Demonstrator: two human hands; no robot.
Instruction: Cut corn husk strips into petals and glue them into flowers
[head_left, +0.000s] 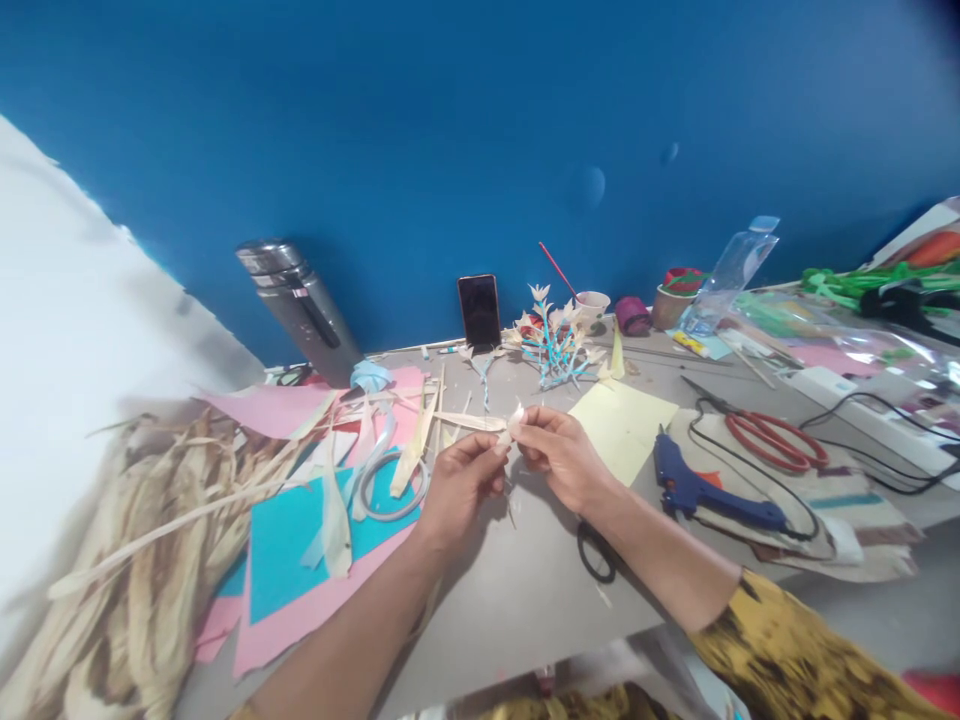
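Observation:
Near the middle of the table, my left hand (466, 480) and my right hand (556, 452) meet, both closed in a pinch on a small pale husk piece (512, 424). A thin dark stem hangs below the fingers. Just beyond them stands a small husk flower (484, 370) with a light blue twisted stem. Behind and to the right is a cluster of pale husk flowers (553, 345) on bright blue stems. Long dried husk strips (416, 450) lie left of my left hand.
Dried husks (150, 570), blue paper (289, 540) and a tape ring (390, 487) lie left. A flask (307, 315) and phone (480, 312) stand behind. Rightward are yellow paper (626, 425), a blue glue gun (705, 492), red-handled scissors (776, 440) and a power strip (870, 415).

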